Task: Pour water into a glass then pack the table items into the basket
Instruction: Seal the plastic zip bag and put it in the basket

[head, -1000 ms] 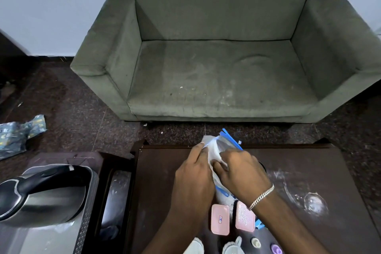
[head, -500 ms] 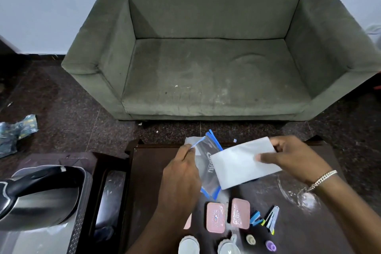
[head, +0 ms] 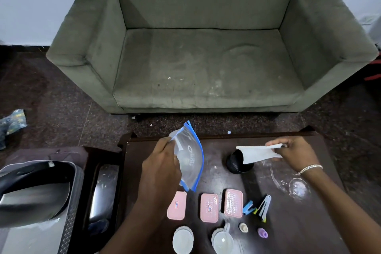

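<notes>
My left hand (head: 159,168) grips a clear zip bag (head: 188,161) with blue edges, held upright over the dark table (head: 288,233). Off to the right, my right hand (head: 294,153) pinches a white paper sheet (head: 257,153) that hangs over a small black cup (head: 235,166). Three pink lidded boxes (head: 209,207) lie in a row near me. Beside them are blue and grey clips (head: 257,208). Two round clear lids (head: 183,240) and two small caps (head: 262,232) sit at the front edge. A steel kettle (head: 35,194) rests in a mesh basket (head: 71,231) at left.
A green armchair (head: 206,64) stands beyond the table. A wet patch (head: 296,186) marks the table's right side. A dark side stand with a shiny tray (head: 103,194) sits between basket and table. A crumpled wrapper (head: 12,123) lies on the floor at left.
My right hand pulled the white paper out of the zip bag and carried it right, over the black cup. My left hand kept hold of the bag, which now looks empty.
</notes>
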Demonstrator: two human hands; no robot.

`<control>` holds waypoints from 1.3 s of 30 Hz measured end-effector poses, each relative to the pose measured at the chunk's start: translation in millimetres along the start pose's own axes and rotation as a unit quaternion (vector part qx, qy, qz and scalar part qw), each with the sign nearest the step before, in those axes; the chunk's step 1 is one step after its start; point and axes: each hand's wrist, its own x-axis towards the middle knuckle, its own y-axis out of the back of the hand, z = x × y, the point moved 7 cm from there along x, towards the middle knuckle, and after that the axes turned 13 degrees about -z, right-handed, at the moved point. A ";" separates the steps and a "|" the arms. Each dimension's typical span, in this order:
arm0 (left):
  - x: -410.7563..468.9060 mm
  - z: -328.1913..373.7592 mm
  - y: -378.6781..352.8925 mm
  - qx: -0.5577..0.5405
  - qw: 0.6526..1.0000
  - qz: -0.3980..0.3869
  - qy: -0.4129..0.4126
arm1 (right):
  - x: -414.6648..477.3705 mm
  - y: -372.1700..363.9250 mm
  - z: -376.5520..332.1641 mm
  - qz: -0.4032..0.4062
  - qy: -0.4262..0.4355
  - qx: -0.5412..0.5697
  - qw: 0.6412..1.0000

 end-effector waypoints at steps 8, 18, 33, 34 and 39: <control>0.7 -4.2 -3.0 0.000 1.000 -0.001 0.006 | 33.9 -38.5 27.9 0.006 -0.038 -0.067 0.997; 2.3 -4.5 -2.0 -0.014 1.000 -0.007 -0.004 | 62.3 -85.8 60.6 -0.026 -0.092 -0.172 0.980; 1.4 8.1 18.3 -0.127 0.989 0.068 -0.021 | -117.7 -127.6 -129.1 -0.039 0.308 -0.223 0.924; 0.8 10.2 23.1 -0.136 0.987 0.078 -0.027 | -112.0 -134.3 -129.8 -0.044 0.265 -0.279 0.922; 1.2 0.1 50.1 -0.201 0.971 0.114 -0.059 | -96.9 -122.3 -150.7 -0.056 0.269 -0.257 0.927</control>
